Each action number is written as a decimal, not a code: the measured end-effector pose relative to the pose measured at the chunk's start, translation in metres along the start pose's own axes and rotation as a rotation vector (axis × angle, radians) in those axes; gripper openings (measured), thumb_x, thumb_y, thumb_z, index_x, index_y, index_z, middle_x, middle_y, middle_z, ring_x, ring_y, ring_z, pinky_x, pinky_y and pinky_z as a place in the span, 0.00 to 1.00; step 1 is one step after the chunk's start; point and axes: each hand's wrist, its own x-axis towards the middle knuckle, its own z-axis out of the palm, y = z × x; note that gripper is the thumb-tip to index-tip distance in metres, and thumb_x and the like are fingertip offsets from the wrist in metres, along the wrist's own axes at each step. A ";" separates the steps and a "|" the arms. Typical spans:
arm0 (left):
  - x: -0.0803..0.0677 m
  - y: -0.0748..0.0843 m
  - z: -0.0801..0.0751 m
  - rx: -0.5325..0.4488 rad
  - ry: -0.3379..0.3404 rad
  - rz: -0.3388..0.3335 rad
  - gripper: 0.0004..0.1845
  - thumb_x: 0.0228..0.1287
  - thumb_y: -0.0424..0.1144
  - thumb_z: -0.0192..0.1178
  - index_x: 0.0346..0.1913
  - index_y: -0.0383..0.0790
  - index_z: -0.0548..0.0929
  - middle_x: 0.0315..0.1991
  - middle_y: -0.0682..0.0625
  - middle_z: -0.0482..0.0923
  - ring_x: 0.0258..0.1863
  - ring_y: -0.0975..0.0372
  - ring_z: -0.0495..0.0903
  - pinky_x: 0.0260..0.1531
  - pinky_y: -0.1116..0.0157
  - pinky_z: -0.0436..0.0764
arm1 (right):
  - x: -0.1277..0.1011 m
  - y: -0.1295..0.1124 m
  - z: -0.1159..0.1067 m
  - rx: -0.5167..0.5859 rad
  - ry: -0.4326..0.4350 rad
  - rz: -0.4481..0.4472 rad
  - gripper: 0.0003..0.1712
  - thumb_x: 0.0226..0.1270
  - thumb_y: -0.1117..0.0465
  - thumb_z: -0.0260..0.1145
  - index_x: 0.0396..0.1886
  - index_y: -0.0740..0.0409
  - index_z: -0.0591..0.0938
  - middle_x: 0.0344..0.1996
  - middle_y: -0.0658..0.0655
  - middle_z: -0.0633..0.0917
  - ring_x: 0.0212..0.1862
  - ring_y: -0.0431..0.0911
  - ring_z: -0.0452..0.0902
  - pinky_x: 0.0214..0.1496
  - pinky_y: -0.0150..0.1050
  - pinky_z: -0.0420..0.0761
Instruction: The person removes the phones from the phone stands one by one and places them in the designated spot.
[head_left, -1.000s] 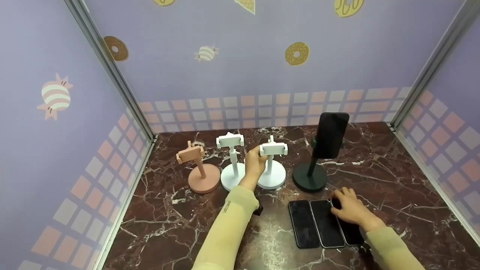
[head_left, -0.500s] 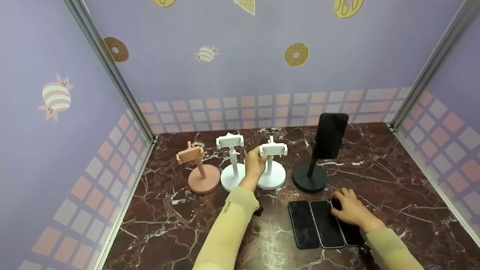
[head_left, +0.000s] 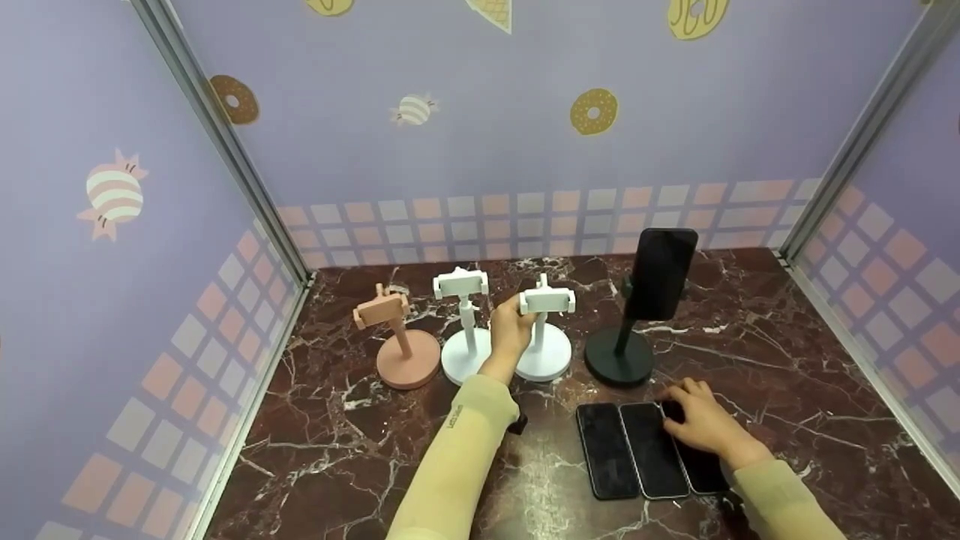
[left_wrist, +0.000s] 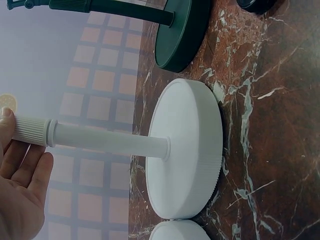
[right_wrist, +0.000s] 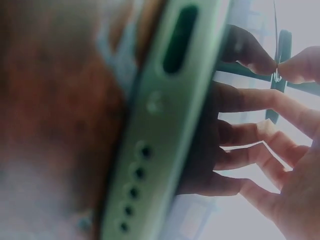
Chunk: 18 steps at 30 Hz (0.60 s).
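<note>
Your left hand point(head_left: 508, 330) curls round the ribbed upper stem of the white stand point(head_left: 543, 352), which sits on the marble table point(head_left: 337, 435) between a second white stand point(head_left: 465, 352) and the black stand point(head_left: 619, 358); it looks rigid, with a heavy base, so hold it by the stem. Your right hand point(head_left: 701, 420) rests with fingers spread on the rightmost phone point(head_left: 705, 469), lying flat beside two others; whether it grasps the phone cannot be told. The phone is likely smooth and fragile: take it by its long edges.
</note>
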 end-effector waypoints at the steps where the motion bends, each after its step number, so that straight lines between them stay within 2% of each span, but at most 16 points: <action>1: 0.000 0.000 0.000 -0.002 0.002 0.001 0.11 0.55 0.34 0.72 0.42 0.36 0.91 0.41 0.41 0.91 0.46 0.47 0.90 0.47 0.51 0.87 | 0.000 0.000 0.000 -0.002 -0.003 0.002 0.20 0.55 0.64 0.71 0.50 0.60 0.85 0.44 0.59 0.78 0.49 0.56 0.69 0.48 0.57 0.80; 8: 0.000 -0.001 0.001 0.000 0.003 -0.017 0.11 0.55 0.34 0.72 0.42 0.36 0.91 0.41 0.41 0.91 0.45 0.47 0.90 0.46 0.51 0.87 | 0.001 -0.002 -0.002 -0.009 -0.018 0.024 0.20 0.54 0.63 0.71 0.50 0.57 0.85 0.44 0.58 0.78 0.49 0.57 0.71 0.41 0.60 0.80; 15: -0.001 0.002 0.001 -0.003 0.014 0.017 0.10 0.56 0.33 0.73 0.41 0.34 0.90 0.40 0.40 0.91 0.44 0.47 0.90 0.46 0.52 0.87 | 0.003 -0.003 -0.004 -0.008 0.003 0.004 0.21 0.54 0.65 0.72 0.50 0.58 0.84 0.44 0.57 0.80 0.48 0.56 0.71 0.44 0.59 0.80; 18: -0.003 0.002 0.000 0.002 0.008 0.012 0.11 0.58 0.35 0.74 0.43 0.35 0.90 0.41 0.40 0.91 0.44 0.48 0.90 0.46 0.54 0.88 | 0.004 -0.004 -0.006 -0.018 0.007 0.005 0.21 0.55 0.64 0.72 0.50 0.58 0.83 0.44 0.58 0.80 0.48 0.56 0.71 0.44 0.60 0.79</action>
